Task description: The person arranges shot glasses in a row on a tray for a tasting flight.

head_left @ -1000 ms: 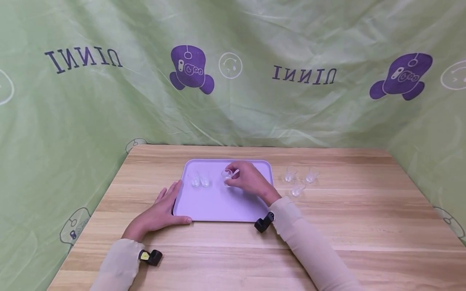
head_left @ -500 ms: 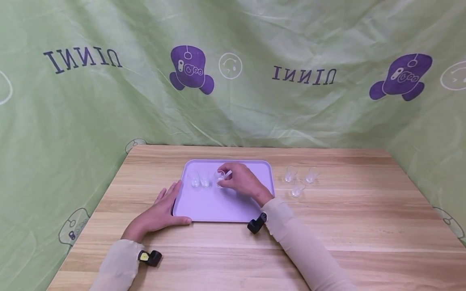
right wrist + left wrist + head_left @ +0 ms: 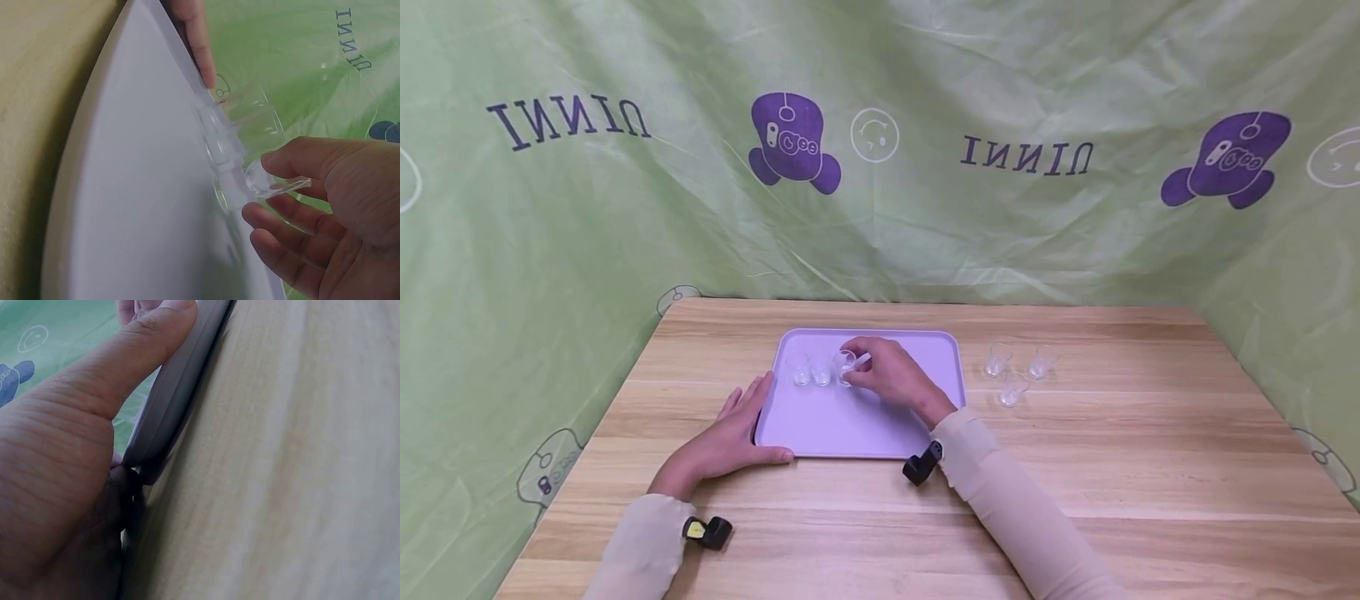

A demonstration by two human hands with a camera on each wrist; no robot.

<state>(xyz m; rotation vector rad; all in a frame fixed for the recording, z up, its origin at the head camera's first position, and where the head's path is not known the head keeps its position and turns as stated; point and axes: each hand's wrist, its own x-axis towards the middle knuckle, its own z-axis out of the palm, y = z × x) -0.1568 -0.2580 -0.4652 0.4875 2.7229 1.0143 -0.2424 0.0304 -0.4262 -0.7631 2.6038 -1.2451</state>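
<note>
My right hand (image 3: 891,372) pinches a small clear cup (image 3: 237,187) between thumb and fingers, at the lilac tray's (image 3: 842,425) surface. The fingers hide part of this cup in the head view. Close on its left, two similar clear cups (image 3: 812,372) stand side by side on the tray. In the right wrist view their flared rims show beyond the thumb. My left hand (image 3: 726,442) rests spread at the tray's near left corner. Its fingers lie straight along the left edge; the thumb (image 3: 134,359) lies against the front rim.
Three more clear cups (image 3: 1009,392) stand on the wooden table (image 3: 1112,475), right of the tray. A green printed curtain (image 3: 925,233) hangs behind and beside the table.
My right hand has moved left across the tray with the clear cup, bringing it beside the two standing cups. The left hand has stayed at the tray's corner.
</note>
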